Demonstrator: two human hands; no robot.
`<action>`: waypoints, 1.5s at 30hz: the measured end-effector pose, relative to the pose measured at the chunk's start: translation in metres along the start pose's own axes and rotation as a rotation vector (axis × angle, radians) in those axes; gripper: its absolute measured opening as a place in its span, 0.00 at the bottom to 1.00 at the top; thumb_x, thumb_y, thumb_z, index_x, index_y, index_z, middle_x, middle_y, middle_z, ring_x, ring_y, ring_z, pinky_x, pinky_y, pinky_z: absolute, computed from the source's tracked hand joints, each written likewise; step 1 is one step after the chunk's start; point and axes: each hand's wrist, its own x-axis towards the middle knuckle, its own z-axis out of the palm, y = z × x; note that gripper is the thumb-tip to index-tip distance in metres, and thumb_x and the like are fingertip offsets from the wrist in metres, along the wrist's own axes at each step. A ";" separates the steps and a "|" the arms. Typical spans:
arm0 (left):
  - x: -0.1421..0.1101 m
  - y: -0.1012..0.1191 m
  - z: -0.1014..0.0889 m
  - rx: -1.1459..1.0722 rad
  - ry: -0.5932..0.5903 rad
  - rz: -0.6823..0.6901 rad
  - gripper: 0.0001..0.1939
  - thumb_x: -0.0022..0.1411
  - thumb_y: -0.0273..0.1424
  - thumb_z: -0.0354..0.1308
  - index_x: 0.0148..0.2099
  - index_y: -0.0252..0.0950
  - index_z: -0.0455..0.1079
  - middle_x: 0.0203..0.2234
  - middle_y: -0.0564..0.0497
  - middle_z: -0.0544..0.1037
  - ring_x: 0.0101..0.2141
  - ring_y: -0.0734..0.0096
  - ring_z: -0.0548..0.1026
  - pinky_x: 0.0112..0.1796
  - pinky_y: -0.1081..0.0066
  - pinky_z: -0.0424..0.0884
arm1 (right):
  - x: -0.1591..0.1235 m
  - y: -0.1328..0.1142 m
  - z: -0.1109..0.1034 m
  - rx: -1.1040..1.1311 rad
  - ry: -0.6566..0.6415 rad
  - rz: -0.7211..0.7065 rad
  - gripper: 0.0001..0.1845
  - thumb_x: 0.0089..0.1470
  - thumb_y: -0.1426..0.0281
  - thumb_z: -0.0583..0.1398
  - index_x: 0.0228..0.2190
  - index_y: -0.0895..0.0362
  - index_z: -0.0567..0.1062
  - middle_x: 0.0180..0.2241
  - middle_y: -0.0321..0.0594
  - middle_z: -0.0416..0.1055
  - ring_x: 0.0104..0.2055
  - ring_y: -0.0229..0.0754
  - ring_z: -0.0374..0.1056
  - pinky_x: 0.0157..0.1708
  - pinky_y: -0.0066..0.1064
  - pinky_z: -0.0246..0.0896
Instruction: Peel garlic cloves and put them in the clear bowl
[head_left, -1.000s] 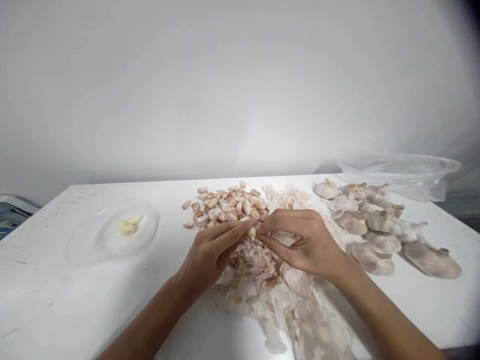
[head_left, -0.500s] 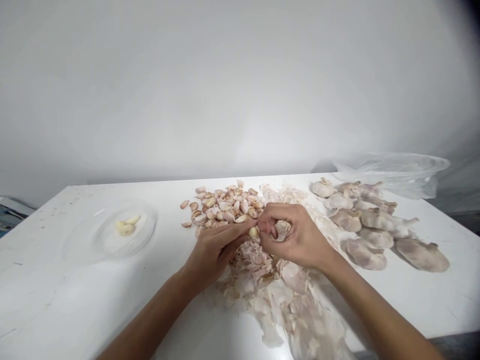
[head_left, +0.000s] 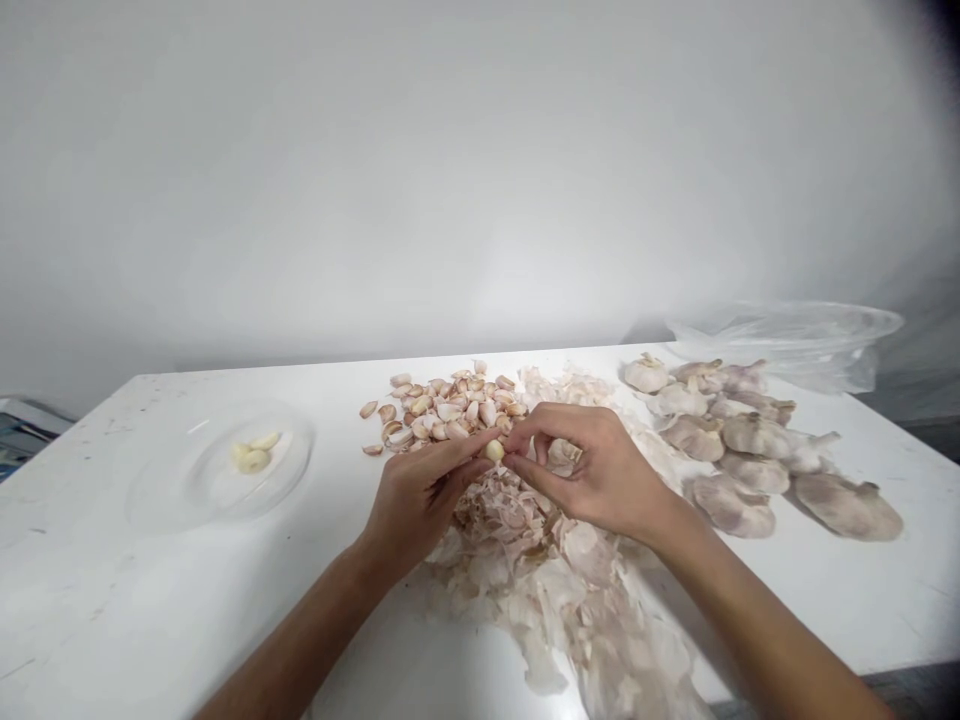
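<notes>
**Both hands on one garlic clove (head_left: 493, 451), center of frame**

Left hand (head_left: 420, 490): fingers pressed together, tips against the clove from the left. Right hand (head_left: 600, 475): thumb and index finger pinching the same clove from the right, other fingers curled over a scrap of papery garlic skin (head_left: 562, 455) just beside it. Clove is pale and looks mostly bare, held clear of the counter (head_left: 112, 600).

Directly under both hands: a heap of loose garlic skins (head_left: 555, 570), running to the bottom edge of the frame, with more behind the right hand. Just above the hands, center: a pile of unpeeled cloves (head_left: 450, 405) with pinkish skins. Left of frame: a clear plate (head_left: 296, 480) holding a few peeled cloves (head_left: 253, 455), well apart from the hands. Right of frame: a cluster of whole garlic bulbs (head_left: 739, 440). Upper right, behind the bulbs: a clear plastic bag (head_left: 787, 330) lying at the far edge of the counter.
</notes>
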 end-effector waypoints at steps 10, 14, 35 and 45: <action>-0.007 -0.011 -0.001 -0.047 -0.109 0.087 0.20 0.69 0.23 0.59 0.60 0.40 0.74 0.44 0.48 0.85 0.41 0.72 0.83 0.40 0.78 0.75 | -0.001 -0.001 -0.006 0.028 -0.087 -0.033 0.08 0.53 0.80 0.63 0.33 0.56 0.80 0.31 0.35 0.79 0.31 0.36 0.73 0.33 0.28 0.67; -0.007 -0.011 0.000 -0.059 -0.130 0.066 0.20 0.69 0.22 0.59 0.60 0.40 0.74 0.43 0.50 0.85 0.39 0.74 0.83 0.38 0.80 0.73 | 0.000 0.000 -0.001 0.065 -0.072 0.008 0.10 0.49 0.82 0.63 0.31 0.57 0.80 0.30 0.34 0.77 0.30 0.35 0.71 0.31 0.28 0.65; -0.004 0.001 0.005 -0.551 -0.164 -0.517 0.19 0.71 0.39 0.56 0.58 0.38 0.77 0.17 0.58 0.68 0.17 0.81 0.64 0.20 0.79 0.60 | 0.000 -0.004 0.003 0.302 -0.005 0.314 0.06 0.56 0.73 0.64 0.28 0.55 0.74 0.24 0.30 0.66 0.26 0.34 0.62 0.28 0.28 0.58; 0.003 0.002 0.005 -0.656 0.035 -0.660 0.17 0.66 0.41 0.62 0.50 0.33 0.75 0.22 0.55 0.75 0.16 0.82 0.63 0.18 0.79 0.56 | 0.004 -0.003 0.000 0.113 -0.093 0.226 0.11 0.67 0.69 0.58 0.41 0.50 0.82 0.41 0.38 0.80 0.40 0.39 0.75 0.36 0.32 0.68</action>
